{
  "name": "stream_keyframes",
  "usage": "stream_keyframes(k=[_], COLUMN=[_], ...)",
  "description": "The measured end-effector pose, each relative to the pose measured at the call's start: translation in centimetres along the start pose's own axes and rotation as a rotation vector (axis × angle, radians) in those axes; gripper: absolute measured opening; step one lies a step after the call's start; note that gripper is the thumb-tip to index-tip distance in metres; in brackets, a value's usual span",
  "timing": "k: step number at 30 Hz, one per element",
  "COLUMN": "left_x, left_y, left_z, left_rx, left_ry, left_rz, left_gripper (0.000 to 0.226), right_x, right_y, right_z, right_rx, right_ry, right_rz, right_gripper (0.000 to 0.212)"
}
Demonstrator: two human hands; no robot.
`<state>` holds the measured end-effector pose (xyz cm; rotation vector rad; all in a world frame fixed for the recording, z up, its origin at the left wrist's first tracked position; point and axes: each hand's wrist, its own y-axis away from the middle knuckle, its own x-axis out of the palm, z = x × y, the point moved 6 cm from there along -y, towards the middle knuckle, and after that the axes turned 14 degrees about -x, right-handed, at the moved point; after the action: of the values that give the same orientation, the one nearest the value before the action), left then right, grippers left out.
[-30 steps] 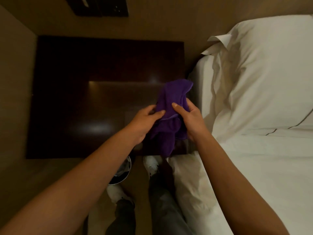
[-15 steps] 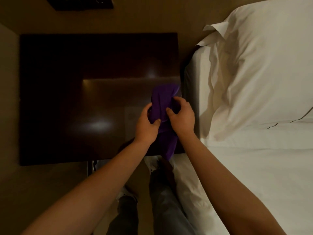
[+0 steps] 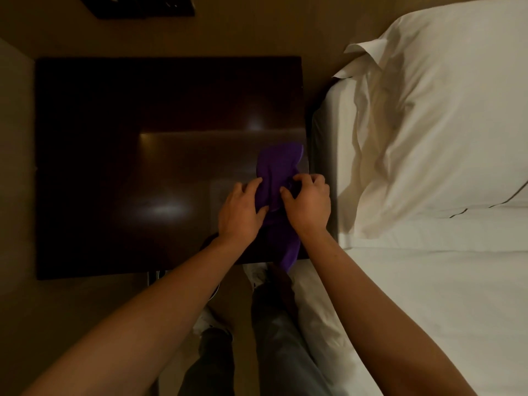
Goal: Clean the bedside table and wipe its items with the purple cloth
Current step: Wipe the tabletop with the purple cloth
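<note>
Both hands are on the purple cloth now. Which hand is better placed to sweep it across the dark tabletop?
Left, probably. The left hand holds the purple cloth on the side facing the open bedside table; the right hand sits by the bed-side edge.

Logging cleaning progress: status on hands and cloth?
Left hand and right hand both gripping purple cloth. Cloth bunched over bedside table near bed-side edge. Nothing in the way.

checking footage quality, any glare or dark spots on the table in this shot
Head view: dim, warm light; two glare patches on the glossy bedside table, its far left part nearly black; the pillow is brightest; the purple cloth stays readable; wide-angle bending at the edges.
</note>
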<state>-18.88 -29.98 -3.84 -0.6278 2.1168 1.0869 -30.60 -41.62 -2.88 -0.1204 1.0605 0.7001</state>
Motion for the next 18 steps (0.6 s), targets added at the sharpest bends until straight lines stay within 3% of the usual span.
stream_keyframes(k=[9, 18], left_x=[-4.8, -9.9], left_y=[1.5, 6.3], left_z=[-0.4, 0.6], left_rx=[0.206, 0.392], left_ry=[0.132, 0.133], left_rz=[-0.168, -0.191], left_gripper=[0.060, 0.062], right_x=[-4.2, -5.5], right_y=[1.2, 9.7], right_z=[4.0, 7.8], right_rx=[-0.110, -0.202], right_ry=[-0.058, -0.226], right_rz=[-0.201, -0.348], right_gripper=[0.049, 0.046])
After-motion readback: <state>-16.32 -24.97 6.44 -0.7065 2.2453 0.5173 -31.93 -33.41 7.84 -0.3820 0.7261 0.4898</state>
